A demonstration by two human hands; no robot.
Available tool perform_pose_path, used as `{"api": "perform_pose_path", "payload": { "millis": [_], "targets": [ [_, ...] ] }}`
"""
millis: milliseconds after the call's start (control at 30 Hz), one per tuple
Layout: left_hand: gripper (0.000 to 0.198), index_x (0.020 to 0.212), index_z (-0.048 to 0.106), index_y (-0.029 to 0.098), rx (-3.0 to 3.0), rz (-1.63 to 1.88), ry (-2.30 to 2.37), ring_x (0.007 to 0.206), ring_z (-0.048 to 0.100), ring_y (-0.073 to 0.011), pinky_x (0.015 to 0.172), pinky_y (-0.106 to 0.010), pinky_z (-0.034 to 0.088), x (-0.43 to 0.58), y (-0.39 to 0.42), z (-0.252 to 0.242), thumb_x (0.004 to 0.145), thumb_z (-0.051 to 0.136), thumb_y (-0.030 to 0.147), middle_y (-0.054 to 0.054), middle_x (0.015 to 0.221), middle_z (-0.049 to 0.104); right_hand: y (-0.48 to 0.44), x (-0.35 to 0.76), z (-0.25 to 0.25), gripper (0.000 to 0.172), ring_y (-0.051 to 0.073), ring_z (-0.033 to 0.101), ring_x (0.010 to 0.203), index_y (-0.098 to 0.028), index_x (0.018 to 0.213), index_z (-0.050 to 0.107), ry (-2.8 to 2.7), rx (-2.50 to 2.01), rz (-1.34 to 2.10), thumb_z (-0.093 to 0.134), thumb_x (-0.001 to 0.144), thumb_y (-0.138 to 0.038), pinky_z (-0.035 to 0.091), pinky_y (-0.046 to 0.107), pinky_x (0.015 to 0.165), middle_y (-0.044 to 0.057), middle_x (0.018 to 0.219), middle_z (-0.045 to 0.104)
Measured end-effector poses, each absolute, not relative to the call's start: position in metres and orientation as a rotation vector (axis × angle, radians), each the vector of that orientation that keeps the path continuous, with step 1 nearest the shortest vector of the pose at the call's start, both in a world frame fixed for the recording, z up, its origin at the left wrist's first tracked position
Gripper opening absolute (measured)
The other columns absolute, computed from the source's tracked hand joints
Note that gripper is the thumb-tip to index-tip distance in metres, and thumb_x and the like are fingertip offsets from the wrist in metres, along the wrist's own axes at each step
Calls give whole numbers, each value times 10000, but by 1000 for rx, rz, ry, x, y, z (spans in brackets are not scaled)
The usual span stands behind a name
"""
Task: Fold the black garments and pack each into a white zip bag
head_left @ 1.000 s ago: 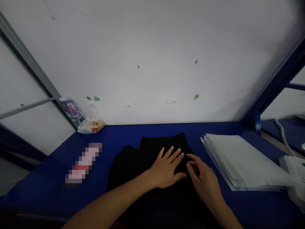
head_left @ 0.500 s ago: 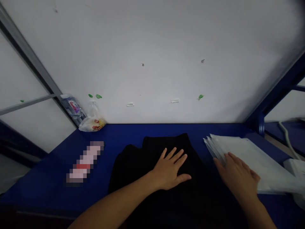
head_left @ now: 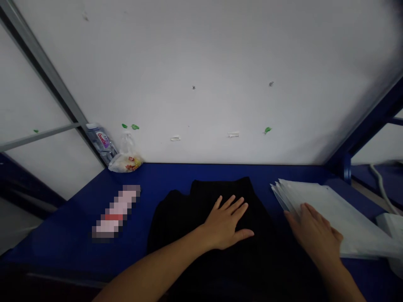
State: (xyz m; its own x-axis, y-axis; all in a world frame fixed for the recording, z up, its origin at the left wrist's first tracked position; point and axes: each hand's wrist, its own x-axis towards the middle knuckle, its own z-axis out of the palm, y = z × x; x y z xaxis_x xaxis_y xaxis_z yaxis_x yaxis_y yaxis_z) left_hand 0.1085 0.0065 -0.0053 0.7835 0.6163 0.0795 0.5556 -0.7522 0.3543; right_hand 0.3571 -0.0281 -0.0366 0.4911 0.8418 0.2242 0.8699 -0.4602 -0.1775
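Note:
A folded black garment (head_left: pixel 201 209) lies on the blue table (head_left: pixel 163 176) in front of me. My left hand (head_left: pixel 225 224) rests flat on it with the fingers spread, holding nothing. My right hand (head_left: pixel 315 233) lies on the near left edge of a stack of clear plastic bags (head_left: pixel 333 209) to the right of the garment. Its fingers are stretched out over the top sheet, and whether they grip it is unclear.
A water bottle (head_left: pixel 102 140) and a small plastic bag with something yellow (head_left: pixel 126 161) stand at the back left against the white wall. A blurred-out pink item (head_left: pixel 116 209) lies left of the garment. A white device (head_left: pixel 393 226) sits at the far right.
My right hand left the black garment and moved right onto the stack of plastic bags. My left hand stayed flat on the garment.

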Motion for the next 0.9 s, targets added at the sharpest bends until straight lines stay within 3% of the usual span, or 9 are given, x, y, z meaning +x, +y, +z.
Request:
{"api": "perform_pose_path", "payload": {
  "millis": [133, 267, 400, 567, 700, 900],
  "targets": [
    [652, 1431, 188, 208, 2751, 451, 953, 1394, 49, -230, 1114, -498, 106, 105, 5, 4, 904, 297, 576, -52, 1516, 137, -32, 347, -29, 532, 341, 460, 1183, -195, 1305, 420, -1446, -2256, -285, 284, 860, -453, 346, 536, 933, 116, 1376, 438],
    [449, 1340, 398, 239, 2963, 804, 1057, 1394, 39, -247, 1108, -525, 86, 101, 0, 18, 930, 375, 420, -33, 1505, 196, -34, 321, -15, 430, 264, 446, 1226, -195, 1289, 435, -1777, -1671, -497, 365, 883, -318, 187, 498, 1073, 97, 1326, 504],
    [398, 1276, 474, 267, 3015, 905, 1228, 1383, 106, -286, 1079, -610, 40, 93, 0, 23, 927, 381, 435, -19, 1459, 322, -25, 294, -7, 422, 245, 402, 1268, -204, 1283, 446, -2225, -1269, -392, 433, 863, -247, 117, 537, 1092, 75, 1306, 530],
    [314, 1181, 557, 243, 2890, 873, 1394, 1324, 295, -254, 1089, -569, 135, 79, 9, 17, 950, 367, 340, -12, 1326, 516, -12, 283, -7, 429, 219, 416, 1259, -189, 1304, 421, -2333, -1240, -269, 408, 875, -205, 169, 525, 1089, 84, 1334, 501],
    [312, 1153, 581, 270, 2952, 826, 1262, 1296, 345, -220, 1085, -513, 200, 75, 15, 12, 943, 363, 192, 22, 1337, 505, -9, 284, -9, 421, 217, 423, 1253, -194, 1299, 422, -2335, -1246, -261, 412, 880, -221, 172, 525, 1089, 82, 1337, 498],
    [314, 1151, 589, 294, 2997, 757, 1245, 1295, 351, -216, 1061, -478, 266, 77, 15, 6, 944, 373, 198, 30, 1356, 484, -10, 283, -6, 457, 232, 444, 1237, -242, 1334, 400, -2342, -1249, -191, 405, 877, -228, 202, 542, 1071, 80, 1335, 500]
  ]
}}
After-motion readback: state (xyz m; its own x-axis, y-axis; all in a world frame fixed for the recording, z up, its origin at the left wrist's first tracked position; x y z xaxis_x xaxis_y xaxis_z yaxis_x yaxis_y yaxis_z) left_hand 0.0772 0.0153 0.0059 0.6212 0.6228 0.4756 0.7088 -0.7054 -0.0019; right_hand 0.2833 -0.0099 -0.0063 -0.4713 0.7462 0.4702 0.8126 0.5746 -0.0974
